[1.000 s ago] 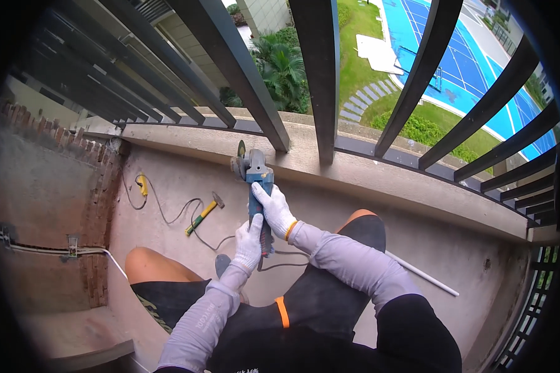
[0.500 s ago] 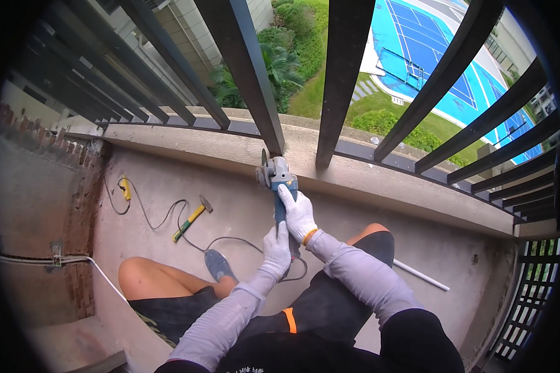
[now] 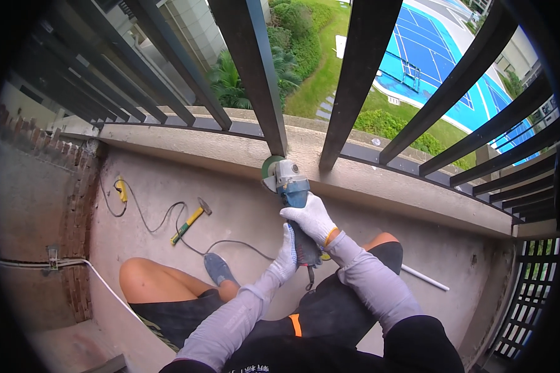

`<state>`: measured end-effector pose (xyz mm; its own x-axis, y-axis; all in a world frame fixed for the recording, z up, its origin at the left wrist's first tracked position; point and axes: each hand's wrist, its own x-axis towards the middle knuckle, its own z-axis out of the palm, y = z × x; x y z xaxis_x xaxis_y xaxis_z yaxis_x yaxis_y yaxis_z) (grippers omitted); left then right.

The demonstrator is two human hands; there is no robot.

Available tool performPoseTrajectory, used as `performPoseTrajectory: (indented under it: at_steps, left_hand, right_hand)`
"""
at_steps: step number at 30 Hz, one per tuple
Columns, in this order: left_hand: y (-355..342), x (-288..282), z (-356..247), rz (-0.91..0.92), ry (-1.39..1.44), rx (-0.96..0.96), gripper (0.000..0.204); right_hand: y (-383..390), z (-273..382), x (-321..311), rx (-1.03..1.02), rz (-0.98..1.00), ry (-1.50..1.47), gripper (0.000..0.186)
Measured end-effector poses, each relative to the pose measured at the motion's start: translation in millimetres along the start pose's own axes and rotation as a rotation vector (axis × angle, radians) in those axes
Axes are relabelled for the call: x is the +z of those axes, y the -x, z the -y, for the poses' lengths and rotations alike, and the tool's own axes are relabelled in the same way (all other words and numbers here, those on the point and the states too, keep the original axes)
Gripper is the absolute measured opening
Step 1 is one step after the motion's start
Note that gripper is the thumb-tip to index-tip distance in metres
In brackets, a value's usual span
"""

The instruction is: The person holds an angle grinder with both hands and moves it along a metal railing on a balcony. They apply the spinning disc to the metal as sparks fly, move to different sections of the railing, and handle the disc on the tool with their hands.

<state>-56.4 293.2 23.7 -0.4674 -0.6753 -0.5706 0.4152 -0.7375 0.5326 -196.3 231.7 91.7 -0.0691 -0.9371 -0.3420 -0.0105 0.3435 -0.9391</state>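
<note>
Both my gloved hands hold a blue angle grinder (image 3: 294,194) with a silver head. My right hand (image 3: 313,217) wraps round the body just behind the head. Lower down, my left hand (image 3: 285,256) grips the rear of the body from the left side. The green disc (image 3: 270,166) stands on edge at the head's left, by the low ledge and close to the foot of a dark railing bar (image 3: 255,81). Whether the disc touches the bar or the ledge I cannot tell. The fingers of my left hand are partly hidden by the grinder.
A hammer (image 3: 189,225) with a green and yellow handle lies on the floor at left, near a dark cord (image 3: 163,219) and a yellow plug connector (image 3: 121,190). A white pipe (image 3: 426,278) lies at right. The pale ledge (image 3: 379,173) carries the railing; a brick-edged wall is at left.
The grinder has turned in my hands, so more of the disc's face shows. Its body has shifted slightly right and down, and both hands have moved with it.
</note>
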Motion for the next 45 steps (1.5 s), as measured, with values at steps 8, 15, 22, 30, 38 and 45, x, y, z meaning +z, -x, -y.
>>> performPoseTrajectory:
  at_steps: [8,15,22,30,38,45]
  left_hand:
    - [-51.9,16.6,-54.3,0.089,0.024,-0.043,0.092]
    - [-77.6,22.1,-65.2,0.027,-0.212,-0.002,0.062]
    - [-85.0,17.8,-74.5,-0.021,-0.245,-0.023,0.060]
    - [-87.5,19.4,-77.3,-0.021,-0.257,-0.031,0.057]
    - [-90.4,23.4,-78.0,-0.031,-0.226,0.013,0.056]
    - [-94.2,24.2,-78.9,-0.032,-0.292,0.023,0.058]
  right_hand:
    - [-7.9,4.4,-14.2,0.072,-0.219,0.565,0.060]
    - [-21.8,-4.7,-16.6,0.020,-0.234,0.642,0.043]
    - [-29.0,9.7,-13.8,0.037,-0.175,0.691,0.044]
    - [-33.2,10.0,-12.6,0.021,-0.182,0.728,0.046]
    - [-36.8,17.7,-11.8,0.003,-0.167,0.758,0.042]
    - [-38.0,18.1,-13.0,-0.033,-0.163,0.762,0.041]
